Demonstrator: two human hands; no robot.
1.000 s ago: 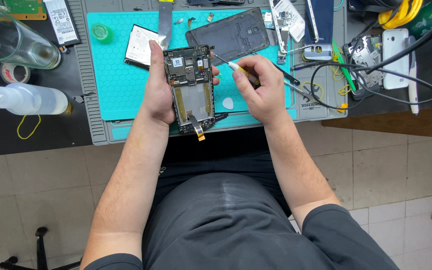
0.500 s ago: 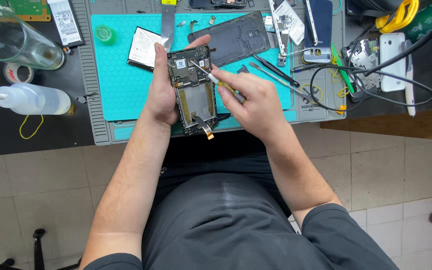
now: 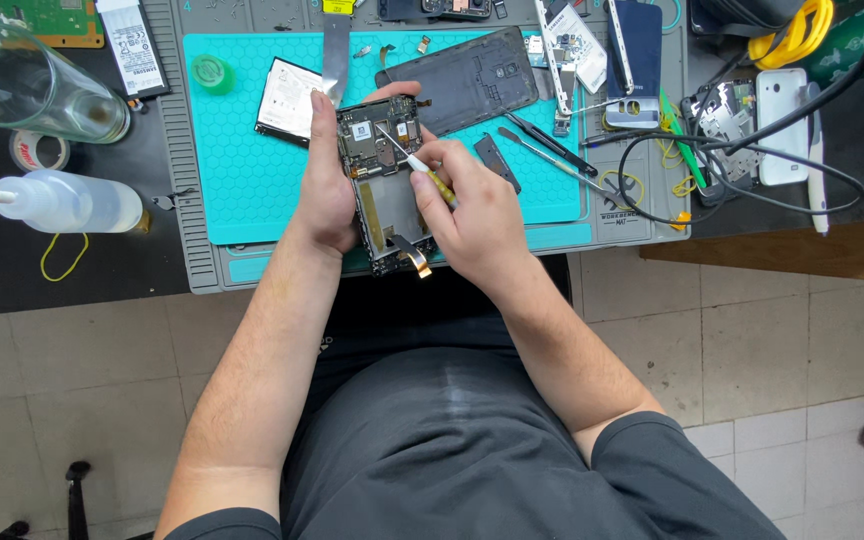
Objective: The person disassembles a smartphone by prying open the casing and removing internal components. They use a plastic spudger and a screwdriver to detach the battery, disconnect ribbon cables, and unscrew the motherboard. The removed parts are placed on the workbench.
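**Inspector A:** Fingers first. The right hand (image 3: 472, 205) has its fingers pinched round a small screwdriver (image 3: 414, 165) with a yellow handle, gripped like a pen. The left hand (image 3: 324, 195) is clamped along the left edge of an opened phone (image 3: 384, 185), thumb and fingertips hooked over the top of the frame.

**Inspector B:** What has changed?

**Inspector A:** A second ago the screwdriver was off to the right of the phone, clear of it. Half a second ago it had crossed onto the body. Now its tip sits on the circuit board in the upper half of the phone — contact, as far as I can judge. The phone has also been tilted a little and drawn nearer the person.

**Inspector B:** Meaning?

**Inspector A:** In my judgement the approach is over and the tool is engaged with a screw or fitting on the board; the point itself is too small to tell.

**Inspector B:** Pose and position?

**Inspector A:** Both forearms run up from the bottom of the frame and converge at upper centre. The right wrist is bent inward, the tool slanting up and left. The phone is held above the lower edge of the teal mat (image 3: 252, 170) — lifted, not lying flat. A dark back cover (image 3: 472, 80) lies on the mat just above it, tweezers (image 3: 550, 145) to the right.
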